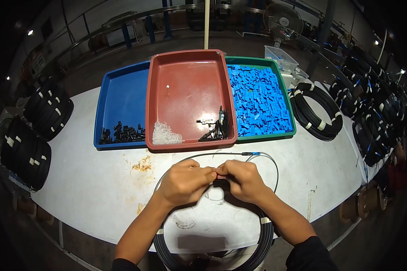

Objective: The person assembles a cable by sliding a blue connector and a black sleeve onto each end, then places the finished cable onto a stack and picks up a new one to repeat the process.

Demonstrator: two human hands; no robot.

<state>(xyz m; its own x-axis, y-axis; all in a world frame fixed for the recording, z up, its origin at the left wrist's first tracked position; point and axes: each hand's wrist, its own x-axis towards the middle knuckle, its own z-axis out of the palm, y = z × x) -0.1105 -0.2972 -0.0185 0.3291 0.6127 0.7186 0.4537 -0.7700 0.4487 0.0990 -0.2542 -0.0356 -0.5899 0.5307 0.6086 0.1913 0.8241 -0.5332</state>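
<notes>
My left hand (pixel 188 181) and my right hand (pixel 240 179) meet fingertip to fingertip above the white table. Both are closed in a pinch; whatever lies between the fingertips is too small or hidden to make out. Beneath them lies a coil of black cable (pixel 266 235), bound with pale tape and reaching past the table's front edge. A loose cable end arcs beyond my hands and carries a black and blue connector (pixel 251 154).
A red tray (pixel 190 86) holds clear pieces and black parts. It stands between a blue tray (pixel 124 97) with black parts and a green tray (pixel 290 122) full of blue pieces. Coiled cables (pixel 319 110) lie right, more coils (pixel 27 153) left. White table (pixel 90 189).
</notes>
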